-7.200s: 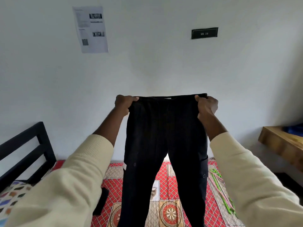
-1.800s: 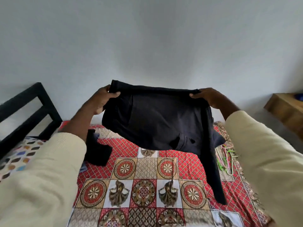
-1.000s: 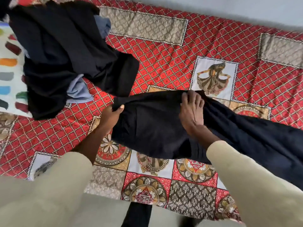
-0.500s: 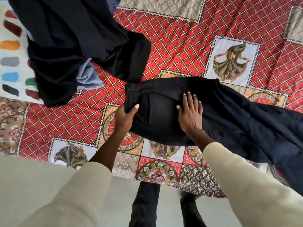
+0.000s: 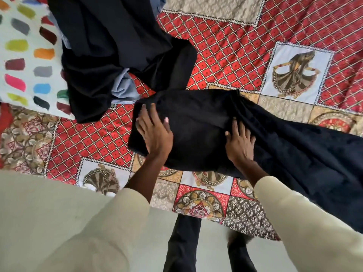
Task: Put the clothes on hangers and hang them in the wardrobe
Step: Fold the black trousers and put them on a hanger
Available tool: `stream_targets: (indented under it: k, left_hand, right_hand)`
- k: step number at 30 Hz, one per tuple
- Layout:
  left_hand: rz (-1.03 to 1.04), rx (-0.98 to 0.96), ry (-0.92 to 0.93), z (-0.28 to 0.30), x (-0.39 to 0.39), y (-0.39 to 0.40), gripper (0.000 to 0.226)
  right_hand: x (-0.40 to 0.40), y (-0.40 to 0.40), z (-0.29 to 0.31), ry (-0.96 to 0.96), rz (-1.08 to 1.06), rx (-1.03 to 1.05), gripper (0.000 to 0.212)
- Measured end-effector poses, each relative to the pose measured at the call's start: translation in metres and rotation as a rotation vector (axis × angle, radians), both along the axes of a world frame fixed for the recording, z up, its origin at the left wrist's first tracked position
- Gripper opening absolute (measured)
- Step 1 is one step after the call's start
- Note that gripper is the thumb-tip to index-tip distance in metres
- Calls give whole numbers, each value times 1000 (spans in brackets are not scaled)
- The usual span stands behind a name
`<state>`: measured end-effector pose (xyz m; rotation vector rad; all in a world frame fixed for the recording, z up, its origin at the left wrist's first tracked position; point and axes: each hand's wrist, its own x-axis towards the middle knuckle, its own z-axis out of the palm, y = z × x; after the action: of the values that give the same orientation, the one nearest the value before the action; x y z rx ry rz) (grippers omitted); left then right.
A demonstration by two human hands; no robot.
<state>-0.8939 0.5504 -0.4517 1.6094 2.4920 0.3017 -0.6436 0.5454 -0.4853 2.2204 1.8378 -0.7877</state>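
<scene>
1. Since half a second ago the left hand [image 5: 155,132] has let go of the waistband edge it was pinching and now lies flat on top of the black folded trousers [image 5: 206,130]; the right hand [image 5: 239,142] has slid toward 3 o'clock along the cloth.
2. The left hand is spread, fingers straight and fanned toward 11 o'clock, palm pressing the trousers near their waistband end at 9 o'clock.
3. The right hand is also flat, fingers straight and pointing toward 12 o'clock, resting on the trousers where the seat runs into the legs.
4. Neither hand curls round anything; both only press down on the cloth.
5. The trousers lie across the red patterned patchwork bedspread [image 5: 225,55], waistband toward 9 o'clock and legs trailing off toward 4 o'clock over the bed's near edge.
6. At 11 o'clock sits a heap of dark clothes [image 5: 117,46] with a pale blue-grey garment [image 5: 124,89] poking out from under it, just beside the trousers' waistband.
7. At 9 o'clock a white pillow with many-coloured dabs [image 5: 25,61] lies partly under that heap.
8. Cream sleeves [image 5: 306,228] cover both forearms, and at 6 o'clock the person's dark-clad legs [image 5: 182,244] stand on a pale floor [image 5: 214,250].
</scene>
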Motion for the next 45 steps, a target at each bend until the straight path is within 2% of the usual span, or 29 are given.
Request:
stream_targets:
  k: [2, 4, 6, 8, 11, 14, 16, 20, 24, 27, 28, 30, 32, 34, 38, 40, 43, 45]
  left_hand:
    - [-360, -17, 36, -4, 48, -12, 64]
    - [-579, -178, 63, -15, 87, -22, 61]
    - [-536, -348, 52, -22, 114, -28, 60]
    - [-459, -426, 92, -21, 135, -29, 68]
    - [-613, -351, 141, -8, 187, -34, 71]
    - [-735, -200, 115, 2, 246, -42, 48]
    - [-696, -269, 34, 9, 290, -50, 26]
    - [-373, -524, -288, 19, 381, -71, 29]
    - [91, -441, -536, 15, 442, -99, 24]
    - [287, -464, -865, 14, 468, -110, 39]
    - [301, -475, -937, 15, 474, -113, 42]
    - [253, -446, -944, 20, 483, -114, 42]
    - [204, -341, -884, 28, 492, -109, 37]
    - [238, -203, -910, 43, 505, -96, 41]
    - [348, -36, -1054, 57, 539, -46, 39]
    - [280, -38, -1068, 53, 552, -23, 32]
    - [-29, -193, -834, 42, 566, -14, 20]
    - [-265, -261, -679, 34, 569, -26, 32]
  right_hand:
    - [9, -4, 2, 11, 73, 2, 59]
    - [27, -11, 4, 21, 163, 20, 57]
    - [51, -22, 7, 13, 209, 40, 55]
    - [74, -38, 10, 15, 223, 53, 53]
    - [123, -67, 13, 45, 239, 88, 55]
    - [172, -92, 20, 100, 324, 94, 61]
    - [206, -106, 25, 139, 414, 180, 57]
    - [276, -148, 35, -9, 537, 270, 51]
    - [351, -191, 49, -157, 388, 95, 62]
    - [390, -217, 51, -201, 369, 3, 67]
    - [399, -223, 50, -201, 366, 2, 65]
    - [417, -224, 55, -170, 312, 63, 54]
    - [440, -212, 65, -114, 189, 153, 30]
    - [466, -191, 79, -101, 20, 241, 13]
    - [523, -129, 105, -137, -268, 352, 13]
    - [549, -95, 109, -149, -354, 343, 13]
    - [576, -62, 99, -33, -519, 351, 19]
    - [578, -47, 87, 97, -589, 378, 21]
